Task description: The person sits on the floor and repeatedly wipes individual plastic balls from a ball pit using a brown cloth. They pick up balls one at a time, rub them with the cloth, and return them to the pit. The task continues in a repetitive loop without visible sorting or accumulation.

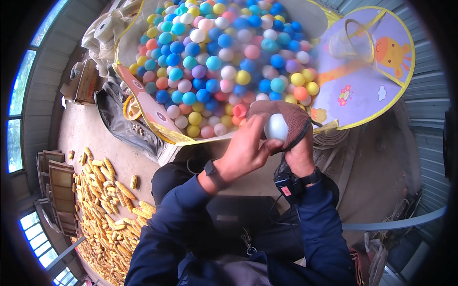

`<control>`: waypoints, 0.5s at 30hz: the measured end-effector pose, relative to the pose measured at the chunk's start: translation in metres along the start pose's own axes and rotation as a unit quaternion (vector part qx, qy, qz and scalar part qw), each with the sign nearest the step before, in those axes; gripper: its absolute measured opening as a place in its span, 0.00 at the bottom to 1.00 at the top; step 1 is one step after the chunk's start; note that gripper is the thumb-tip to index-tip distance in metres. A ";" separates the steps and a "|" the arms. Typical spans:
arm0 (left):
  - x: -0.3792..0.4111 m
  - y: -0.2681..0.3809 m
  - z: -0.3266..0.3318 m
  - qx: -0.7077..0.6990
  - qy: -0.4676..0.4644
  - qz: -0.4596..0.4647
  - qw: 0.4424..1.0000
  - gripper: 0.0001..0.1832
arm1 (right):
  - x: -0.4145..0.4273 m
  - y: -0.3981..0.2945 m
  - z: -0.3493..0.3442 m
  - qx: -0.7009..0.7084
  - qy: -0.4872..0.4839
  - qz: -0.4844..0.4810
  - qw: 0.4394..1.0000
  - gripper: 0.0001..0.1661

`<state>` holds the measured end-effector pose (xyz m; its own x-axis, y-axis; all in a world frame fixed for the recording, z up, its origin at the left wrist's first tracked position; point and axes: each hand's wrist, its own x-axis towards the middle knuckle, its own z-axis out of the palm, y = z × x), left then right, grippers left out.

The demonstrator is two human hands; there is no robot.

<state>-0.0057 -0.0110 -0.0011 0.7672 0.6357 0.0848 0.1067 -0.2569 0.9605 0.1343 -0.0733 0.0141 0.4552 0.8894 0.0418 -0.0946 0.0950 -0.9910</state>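
Observation:
Between my two hands is a white plastic ball (276,127), partly wrapped by a brown fleece cloth (296,125) with a dark edging. My left hand (245,148) pinches the ball, its thumb along the lower side. Under the cloth, my right hand (301,157) supports ball and fabric from the right; its fingers are mostly hidden. Both hands are over the near edge of a ball pit (168,137) with yellow trim, filled with blue, turquoise, yellow, pink, white and purple balls. A dented red ball (239,111) lies just beyond my left hand.
The pit's purple giraffe panel (361,75) carries a clear hoop (357,41) at right. Corn cobs (103,203) cover the floor at left, beside wooden frames (62,182). A grey bag (121,114) lies against the pit. A coiled flat hose (331,137) sits near my right hand.

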 end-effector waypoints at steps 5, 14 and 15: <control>0.006 0.000 0.001 0.198 0.020 0.152 0.968 0.40 | -0.003 0.011 -0.006 0.243 0.064 0.143 0.957 0.19; 0.002 -0.005 -0.016 -0.506 -0.114 -0.296 0.802 0.28 | 0.009 -0.027 0.002 -0.381 -0.078 -0.239 0.890 0.22; 0.002 -0.007 -0.016 -0.540 -0.122 -0.294 0.779 0.28 | 0.008 -0.024 0.002 -0.354 -0.072 -0.233 0.903 0.22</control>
<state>-0.0150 0.0035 -0.0038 0.8979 0.2209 -0.3808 -0.0073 0.8723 0.4889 0.1390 -0.0674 0.0385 0.1744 0.8810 0.4398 0.6903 0.2091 -0.6926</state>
